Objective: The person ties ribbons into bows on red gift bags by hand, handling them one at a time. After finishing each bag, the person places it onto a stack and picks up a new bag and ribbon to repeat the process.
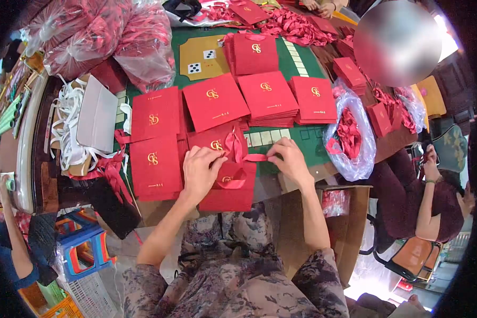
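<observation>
Over the near edge of the table, my left hand [202, 168] pinches a red ribbon [237, 148] above a red bag [216, 139] with a gold logo. To its right, my right hand [290, 159] is closed on the outstretched end of the same ribbon. Part of the ribbon loops down over another red bag [228, 199] at the table's front edge. Stacks of flat red bags lie just beyond, among them a tilted one [215, 102] and a neighbouring stack [271, 99]. My left hand's fingers partly hide the bag beneath.
Left, a box of white ribbons [98, 114] stands beside plastic sacks [143, 45]. On the right lies an open plastic bag of red ribbons [350, 135]. A seated person [418, 196] is at the right; another person's arm [13, 228] shows at the left, near blue stools [85, 244].
</observation>
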The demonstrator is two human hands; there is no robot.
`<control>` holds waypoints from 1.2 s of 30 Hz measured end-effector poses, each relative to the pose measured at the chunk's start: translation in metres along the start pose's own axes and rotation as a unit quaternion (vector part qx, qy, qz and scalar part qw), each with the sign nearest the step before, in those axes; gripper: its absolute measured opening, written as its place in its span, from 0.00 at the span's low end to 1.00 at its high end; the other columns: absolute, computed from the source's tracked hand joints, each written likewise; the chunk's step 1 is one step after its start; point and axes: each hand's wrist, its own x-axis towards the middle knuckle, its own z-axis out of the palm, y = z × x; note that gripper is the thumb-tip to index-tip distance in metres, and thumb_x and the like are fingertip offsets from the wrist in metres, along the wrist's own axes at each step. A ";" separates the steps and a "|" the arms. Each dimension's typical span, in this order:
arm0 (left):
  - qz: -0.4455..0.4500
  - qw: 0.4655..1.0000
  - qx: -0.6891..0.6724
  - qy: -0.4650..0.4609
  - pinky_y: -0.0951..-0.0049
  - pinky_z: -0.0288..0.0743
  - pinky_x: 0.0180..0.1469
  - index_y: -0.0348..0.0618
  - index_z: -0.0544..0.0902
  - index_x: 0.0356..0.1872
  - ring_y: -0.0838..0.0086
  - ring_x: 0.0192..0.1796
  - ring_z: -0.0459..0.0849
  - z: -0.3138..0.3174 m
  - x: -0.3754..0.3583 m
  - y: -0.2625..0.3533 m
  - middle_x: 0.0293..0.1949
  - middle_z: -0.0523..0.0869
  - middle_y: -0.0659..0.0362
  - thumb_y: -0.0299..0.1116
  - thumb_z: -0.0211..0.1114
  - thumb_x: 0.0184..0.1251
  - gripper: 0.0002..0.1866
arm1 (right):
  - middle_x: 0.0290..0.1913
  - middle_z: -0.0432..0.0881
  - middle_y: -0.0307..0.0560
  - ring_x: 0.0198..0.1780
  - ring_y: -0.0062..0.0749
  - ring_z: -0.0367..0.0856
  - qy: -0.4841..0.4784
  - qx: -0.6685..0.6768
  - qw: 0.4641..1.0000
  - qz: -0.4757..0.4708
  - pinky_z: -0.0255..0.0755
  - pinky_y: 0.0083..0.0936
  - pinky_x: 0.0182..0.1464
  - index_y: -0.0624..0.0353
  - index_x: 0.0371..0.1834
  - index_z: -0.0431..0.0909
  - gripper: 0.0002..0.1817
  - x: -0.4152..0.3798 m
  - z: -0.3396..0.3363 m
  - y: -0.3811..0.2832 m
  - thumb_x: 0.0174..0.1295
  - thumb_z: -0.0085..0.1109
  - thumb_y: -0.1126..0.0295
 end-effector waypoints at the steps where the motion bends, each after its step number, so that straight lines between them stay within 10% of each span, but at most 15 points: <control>1: 0.019 1.000 0.000 0.010 0.63 0.71 0.43 0.44 0.91 0.37 0.65 0.37 0.80 -0.002 -0.001 0.003 0.32 0.87 0.60 0.31 0.75 0.56 0.08 | 0.41 0.81 0.47 0.47 0.48 0.79 -0.005 0.004 1.000 0.000 0.74 0.37 0.51 0.59 0.36 0.84 0.05 0.000 -0.004 0.002 0.58 0.68 0.75; 8: 0.146 0.987 0.007 0.060 0.66 0.69 0.42 0.51 0.90 0.43 0.70 0.37 0.80 -0.006 -0.024 0.011 0.32 0.84 0.67 0.24 0.74 0.46 0.18 | 0.36 0.83 0.49 0.44 0.44 0.82 0.164 0.067 0.983 0.043 0.75 0.37 0.47 0.61 0.39 0.84 0.04 0.005 -0.012 -0.023 0.65 0.64 0.73; 13: 0.160 0.986 0.005 0.055 0.66 0.70 0.43 0.50 0.89 0.44 0.70 0.37 0.81 -0.007 -0.026 0.011 0.33 0.84 0.67 0.24 0.74 0.44 0.20 | 0.34 0.82 0.49 0.38 0.43 0.81 -0.040 0.043 0.997 0.044 0.75 0.35 0.43 0.59 0.35 0.85 0.10 0.025 0.012 -0.054 0.61 0.70 0.63; 21: -0.100 0.986 -0.125 -0.045 0.68 0.73 0.45 0.45 0.92 0.42 0.67 0.37 0.82 -0.006 -0.012 0.008 0.31 0.88 0.58 0.29 0.74 0.60 0.09 | 0.33 0.80 0.43 0.33 0.26 0.79 0.087 0.263 0.958 0.073 0.74 0.24 0.36 0.63 0.37 0.80 0.07 0.006 0.026 -0.078 0.64 0.67 0.72; 33: -0.090 0.983 -0.143 -0.066 0.68 0.74 0.47 0.43 0.92 0.40 0.67 0.38 0.84 0.000 -0.005 0.011 0.33 0.89 0.57 0.33 0.74 0.60 0.09 | 0.37 0.84 0.46 0.38 0.30 0.84 0.052 0.200 0.978 -0.007 0.76 0.25 0.40 0.63 0.42 0.81 0.07 -0.004 0.033 -0.094 0.64 0.67 0.74; 36: -0.085 0.988 -0.107 -0.070 0.65 0.73 0.46 0.42 0.91 0.38 0.65 0.39 0.84 -0.001 -0.004 0.014 0.33 0.88 0.57 0.35 0.74 0.60 0.09 | 0.38 0.85 0.43 0.41 0.25 0.84 0.054 0.349 0.928 0.118 0.78 0.24 0.44 0.62 0.47 0.82 0.10 0.000 0.022 -0.098 0.64 0.67 0.74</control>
